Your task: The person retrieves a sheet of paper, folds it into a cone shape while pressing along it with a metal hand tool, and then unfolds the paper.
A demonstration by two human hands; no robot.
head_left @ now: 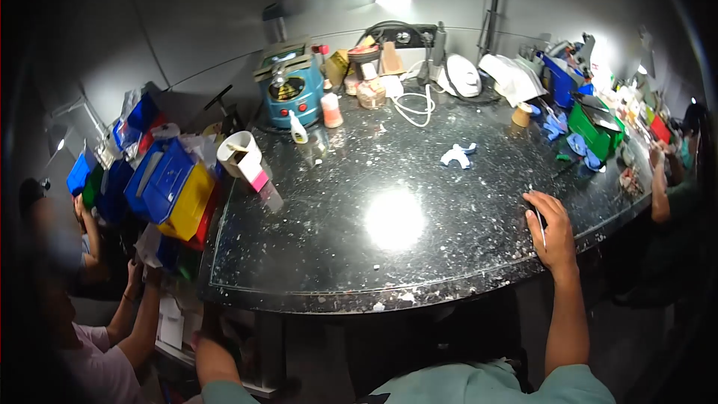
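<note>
My right hand [553,236] rests at the right front of the black speckled table [321,239]. Its fingers are closed around a thin, pale, stick-like tool [540,229], whose exact kind I cannot make out. My left forearm [215,363] reaches down by the table's left front corner. There the left hand is lost in shadow below the edge, so its fingers are hidden. Beyond my right hand, toward the table's middle, lies a small curved white and pale blue piece [458,155], touched by neither hand.
A blue machine [293,90], a pink-filled bottle [331,110] and a white holder [239,155] stand at the back left. Stacked bins [168,183] flank the left side. A green bin [596,127] and blue gloves [583,151] lie right. People sit at both sides.
</note>
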